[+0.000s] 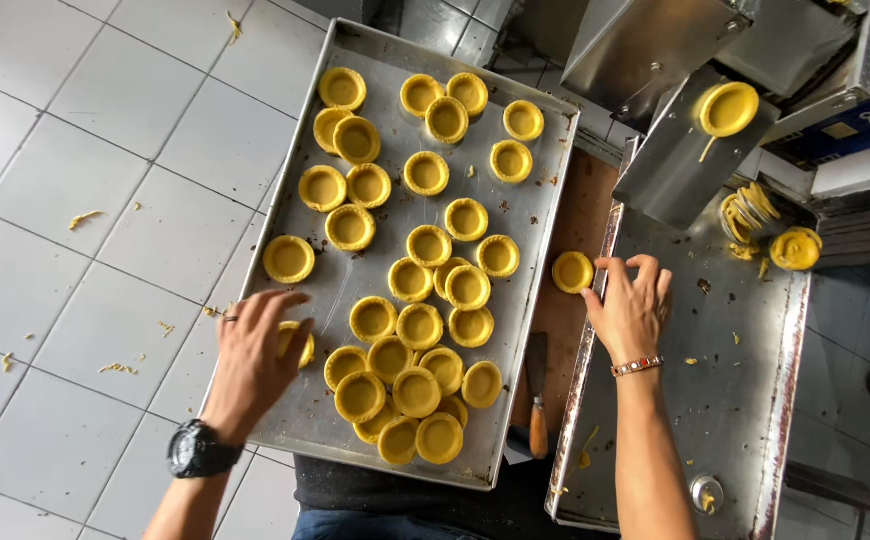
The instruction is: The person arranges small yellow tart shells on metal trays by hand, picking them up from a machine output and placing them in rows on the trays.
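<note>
Your left hand (pixel 255 352) is curling its fingers around a yellow tart shell (pixel 298 342) at the near left of the big metal tray (pixel 540 215), setting it flat beside the others. Your right hand (pixel 630 310) is pinching another shell (pixel 572 271) with fingers spread, lifting it off the brown board (pixel 583 205).

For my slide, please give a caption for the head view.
Left hand sets a tart shell on the tray; right hand takes another.
</note>
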